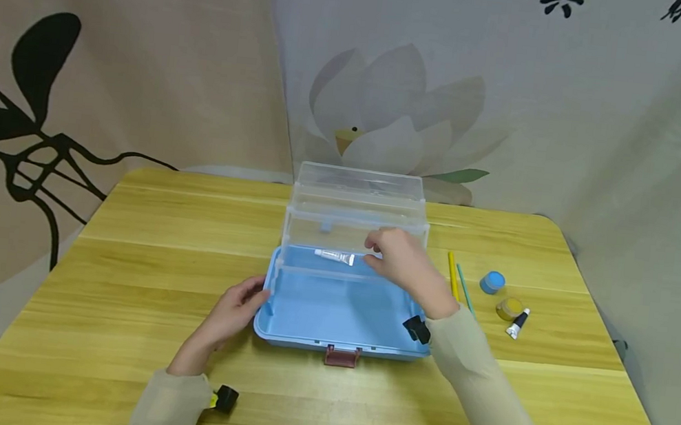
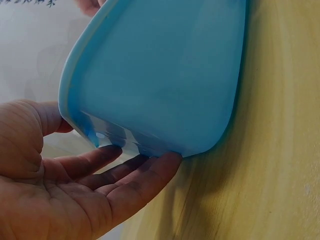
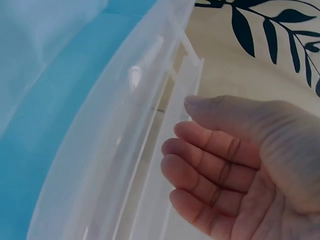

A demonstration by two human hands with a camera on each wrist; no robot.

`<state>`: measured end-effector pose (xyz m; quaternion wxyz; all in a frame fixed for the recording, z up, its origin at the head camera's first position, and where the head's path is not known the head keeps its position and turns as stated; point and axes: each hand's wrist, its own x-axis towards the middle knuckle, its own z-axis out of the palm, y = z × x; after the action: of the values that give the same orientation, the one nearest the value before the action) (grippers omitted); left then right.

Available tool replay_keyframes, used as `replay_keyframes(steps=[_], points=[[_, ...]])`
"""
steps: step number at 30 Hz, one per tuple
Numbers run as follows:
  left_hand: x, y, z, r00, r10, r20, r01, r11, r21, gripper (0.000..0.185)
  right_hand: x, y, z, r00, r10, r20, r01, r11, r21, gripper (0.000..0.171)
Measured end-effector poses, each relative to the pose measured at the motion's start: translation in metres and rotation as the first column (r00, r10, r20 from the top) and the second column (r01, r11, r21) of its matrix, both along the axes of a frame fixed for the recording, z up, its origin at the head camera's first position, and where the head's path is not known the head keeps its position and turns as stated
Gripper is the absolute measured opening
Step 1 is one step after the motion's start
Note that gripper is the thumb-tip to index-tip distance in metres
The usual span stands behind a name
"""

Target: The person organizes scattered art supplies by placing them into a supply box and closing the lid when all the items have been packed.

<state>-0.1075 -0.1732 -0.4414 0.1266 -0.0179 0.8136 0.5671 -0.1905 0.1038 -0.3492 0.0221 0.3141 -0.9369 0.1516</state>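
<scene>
A blue plastic case [image 1: 330,308] with a raised clear lid [image 1: 362,181] and clear trays stands in the middle of the table. My left hand [image 1: 237,309] holds its left side; in the left wrist view the thumb is at the rim and the fingertips are against the side wall. My right hand [image 1: 400,260] hovers over the clear tray [image 1: 308,226], fingers loosely bent. Nothing shows between those fingers in the right wrist view. A white paint tube [image 1: 334,257] lies left of that hand, seemingly in a clear tray.
Right of the case lie a yellow stick [image 1: 453,273], a thin teal stick [image 1: 465,288], a blue-lidded pot [image 1: 492,282], a yellow pot [image 1: 510,308] and a black-capped paint tube [image 1: 518,323]. A brown latch [image 1: 342,357] juts from the case front. Curtains hang behind the wooden table [image 1: 116,327].
</scene>
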Motion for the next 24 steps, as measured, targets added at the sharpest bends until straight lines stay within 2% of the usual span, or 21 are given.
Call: replay_keyframes(steps=[8, 24], points=[[0.001, 0.001, 0.002, 1.0, 0.0, 0.004, 0.0, 1.0, -0.002, 0.046, 0.008, 0.025, 0.003, 0.998, -0.062, -0.002, 0.062, 0.996, -0.068, 0.015], [0.002, 0.001, 0.003, 1.0, -0.017, -0.005, 0.017, 1.0, 0.003, 0.046, 0.02, 0.071, 0.004, 0.982, -0.186, 0.044, 0.19, 0.976, -0.107, 0.015]])
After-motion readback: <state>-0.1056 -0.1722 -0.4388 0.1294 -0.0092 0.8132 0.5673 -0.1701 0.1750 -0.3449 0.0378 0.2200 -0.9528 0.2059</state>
